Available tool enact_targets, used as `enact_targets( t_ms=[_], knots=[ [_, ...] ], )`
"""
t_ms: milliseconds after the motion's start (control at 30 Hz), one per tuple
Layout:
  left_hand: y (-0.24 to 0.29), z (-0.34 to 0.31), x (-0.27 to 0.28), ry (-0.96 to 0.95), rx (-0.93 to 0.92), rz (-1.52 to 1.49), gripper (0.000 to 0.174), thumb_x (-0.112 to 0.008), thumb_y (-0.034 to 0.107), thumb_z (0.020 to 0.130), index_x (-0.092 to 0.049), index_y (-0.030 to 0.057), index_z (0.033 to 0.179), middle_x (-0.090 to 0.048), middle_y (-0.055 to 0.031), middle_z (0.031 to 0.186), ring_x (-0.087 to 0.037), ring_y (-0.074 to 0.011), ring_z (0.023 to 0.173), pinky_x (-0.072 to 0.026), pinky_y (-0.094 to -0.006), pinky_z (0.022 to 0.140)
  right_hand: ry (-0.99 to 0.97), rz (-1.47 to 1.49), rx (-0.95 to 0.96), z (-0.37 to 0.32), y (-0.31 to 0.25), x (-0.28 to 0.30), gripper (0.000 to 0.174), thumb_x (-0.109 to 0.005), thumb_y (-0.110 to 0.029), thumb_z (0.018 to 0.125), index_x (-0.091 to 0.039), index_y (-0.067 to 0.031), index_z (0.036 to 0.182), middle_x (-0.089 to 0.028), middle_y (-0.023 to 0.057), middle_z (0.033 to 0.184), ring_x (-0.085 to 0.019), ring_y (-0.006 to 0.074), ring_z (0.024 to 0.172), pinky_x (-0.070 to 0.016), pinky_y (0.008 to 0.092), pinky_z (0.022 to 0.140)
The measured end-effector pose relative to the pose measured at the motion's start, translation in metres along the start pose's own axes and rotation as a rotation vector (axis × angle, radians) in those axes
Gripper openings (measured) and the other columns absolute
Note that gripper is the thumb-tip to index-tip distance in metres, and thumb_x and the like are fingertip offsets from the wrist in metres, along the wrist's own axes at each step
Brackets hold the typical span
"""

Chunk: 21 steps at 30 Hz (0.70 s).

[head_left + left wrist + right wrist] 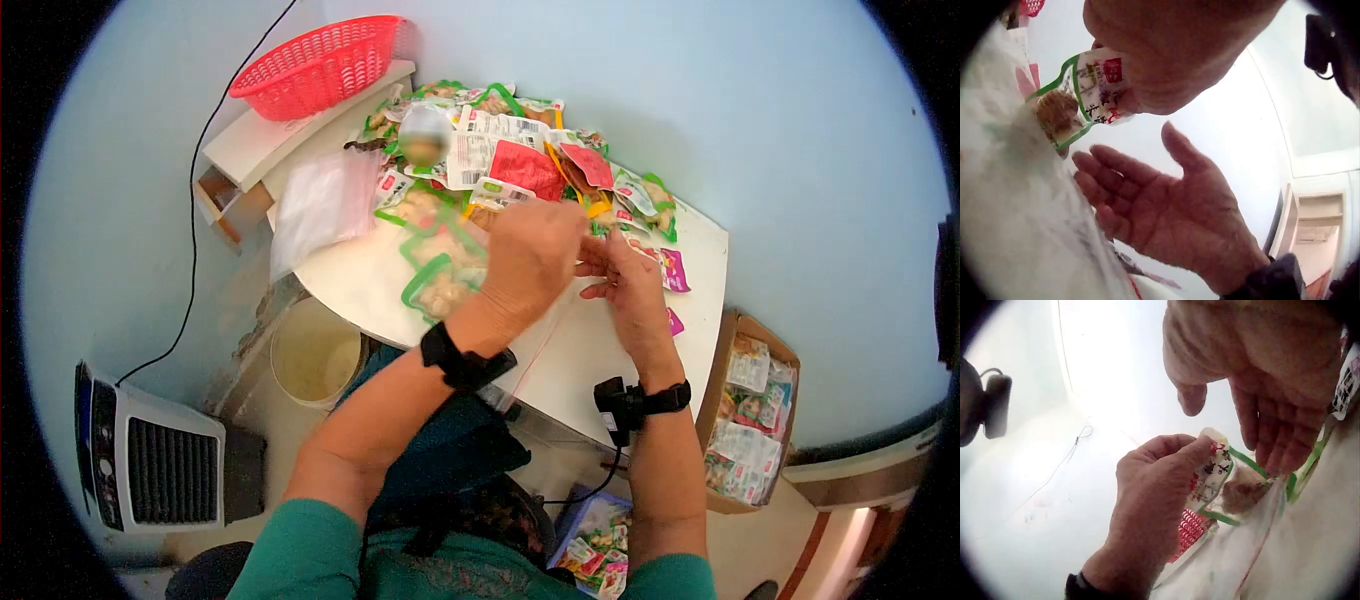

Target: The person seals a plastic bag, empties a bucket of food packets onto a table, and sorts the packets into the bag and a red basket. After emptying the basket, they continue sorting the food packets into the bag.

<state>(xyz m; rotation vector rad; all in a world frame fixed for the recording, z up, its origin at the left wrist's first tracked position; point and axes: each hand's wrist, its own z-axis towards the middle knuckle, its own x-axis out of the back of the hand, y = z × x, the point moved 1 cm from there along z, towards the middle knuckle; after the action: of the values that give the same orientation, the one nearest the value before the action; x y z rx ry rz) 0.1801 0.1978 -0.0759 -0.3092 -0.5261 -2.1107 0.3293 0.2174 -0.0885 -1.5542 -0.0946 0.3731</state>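
Observation:
My left hand (535,250) pinches one end of a small green-edged snack packet (1058,111), white with red and black print and a brown piece showing through its clear part. In the right wrist view the packet's clear end lies at a translucent plastic bag (1310,531) with a red line along it. My right hand (632,285) is beside it, palm turned up in the left wrist view, fingers loosely extended. Its fingertips (1279,465) are right by the packet and the bag. From the head view, the left hand hides the packet.
A pile of snack packets (520,170) covers the back of the white table (590,365). Flat plastic bags (325,210) lie at its left, near a red basket (320,70). A cardboard box (750,420) of packets stands at right, a bucket (315,350) at lower left.

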Motion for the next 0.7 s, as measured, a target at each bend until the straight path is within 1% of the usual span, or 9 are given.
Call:
enact_targets(
  t_ms=[100, 200, 300, 333, 400, 500, 600, 700],
  knots=[
    [0.016, -0.007, -0.009, -0.04, -0.063, -0.05, 0.014, -0.069, 0.01, 0.076, -0.059, 0.0056, 0.085, -0.062, -0.0121, 0.074, -0.062, -0.0326, 0.071, -0.0499, -0.0418, 0.063, -0.051, -0.041, -0.017, 0.0, 0.002, 0.008, 0.05, -0.053, -0.054, 0.095, -0.069, -0.0058, 0.097, -0.07, 0.0061, 0.09, -0.063, 0.0124, 0.069, -0.046, 0.0245, 0.058],
    [0.023, -0.009, -0.01, -0.085, -0.099, -0.051, 0.016, -0.068, 0.01, 0.076, -0.057, 0.0063, 0.086, -0.06, -0.0117, 0.077, -0.062, -0.0321, 0.074, -0.0504, -0.0416, 0.062, -0.052, -0.007, -0.239, -0.008, -0.013, 0.008, 0.049, -0.053, -0.055, 0.095, -0.067, -0.0085, 0.097, -0.07, 0.0051, 0.088, -0.062, 0.0113, 0.067, -0.0432, 0.0232, 0.056],
    [0.031, -0.008, -0.005, -0.164, -0.118, -0.039, 0.017, -0.067, 0.011, 0.075, -0.056, 0.0061, 0.087, -0.06, -0.0117, 0.081, -0.062, -0.0314, 0.078, -0.0511, -0.0405, 0.063, -0.168, 0.077, -0.317, -0.01, -0.024, 0.01, 0.047, -0.053, -0.056, 0.094, -0.064, -0.0102, 0.098, -0.068, 0.0039, 0.084, -0.063, 0.0116, 0.066, -0.0471, 0.0249, 0.058],
    [0.034, -0.009, -0.003, -0.196, -0.121, -0.035, 0.017, -0.066, 0.011, 0.075, -0.056, 0.0059, 0.088, -0.061, -0.0117, 0.083, -0.062, -0.0312, 0.079, -0.0514, -0.04, 0.064, -0.138, 0.121, -0.294, -0.011, -0.023, 0.009, 0.044, -0.054, -0.053, 0.094, -0.064, -0.0104, 0.098, -0.068, 0.0039, 0.084, -0.063, 0.0118, 0.067, -0.0489, 0.0258, 0.06],
    [0.039, -0.015, -0.005, -0.191, -0.107, -0.043, 0.017, -0.065, 0.009, 0.074, -0.056, 0.0054, 0.088, -0.061, -0.0119, 0.083, -0.062, -0.031, 0.079, -0.0518, -0.0395, 0.064, -0.076, 0.212, -0.249, -0.011, -0.017, 0.006, 0.039, -0.054, -0.049, 0.096, -0.062, -0.0109, 0.099, -0.067, 0.0037, 0.085, -0.064, 0.0124, 0.07, -0.0523, 0.0276, 0.063],
    [0.045, -0.017, -0.003, -0.197, -0.127, -0.089, 0.017, -0.063, 0.005, 0.074, -0.056, 0.0037, 0.09, -0.06, -0.0129, 0.084, -0.062, -0.0312, 0.081, -0.0524, -0.0392, 0.067, -0.13, 0.4, -0.261, -0.005, -0.01, 0.012, 0.027, -0.057, -0.036, 0.096, -0.061, -0.0094, 0.098, -0.066, 0.0039, 0.088, -0.065, 0.0141, 0.077, -0.0554, 0.0303, 0.069],
    [0.046, -0.021, -0.006, -0.211, -0.133, -0.178, 0.018, -0.061, 0.003, 0.075, -0.057, 0.0013, 0.092, -0.06, -0.0147, 0.086, -0.061, -0.0321, 0.084, -0.0524, -0.0397, 0.073, -0.116, 0.585, -0.285, -0.002, -0.002, 0.018, 0.015, -0.061, -0.021, 0.093, -0.061, -0.0069, 0.097, -0.065, 0.0036, 0.092, -0.065, 0.015, 0.081, -0.0553, 0.0313, 0.069],
    [0.049, -0.027, -0.004, -0.229, -0.114, -0.285, 0.02, -0.062, 0.002, 0.076, -0.058, -0.0005, 0.096, -0.059, -0.0157, 0.09, -0.06, -0.0337, 0.089, -0.0519, -0.041, 0.077, -0.167, 0.599, -0.296, 0.002, 0.003, 0.025, 0.011, -0.063, -0.015, 0.091, -0.061, -0.0054, 0.096, -0.065, 0.0042, 0.093, -0.065, 0.0161, 0.08, -0.0551, 0.0314, 0.07]
  ],
)
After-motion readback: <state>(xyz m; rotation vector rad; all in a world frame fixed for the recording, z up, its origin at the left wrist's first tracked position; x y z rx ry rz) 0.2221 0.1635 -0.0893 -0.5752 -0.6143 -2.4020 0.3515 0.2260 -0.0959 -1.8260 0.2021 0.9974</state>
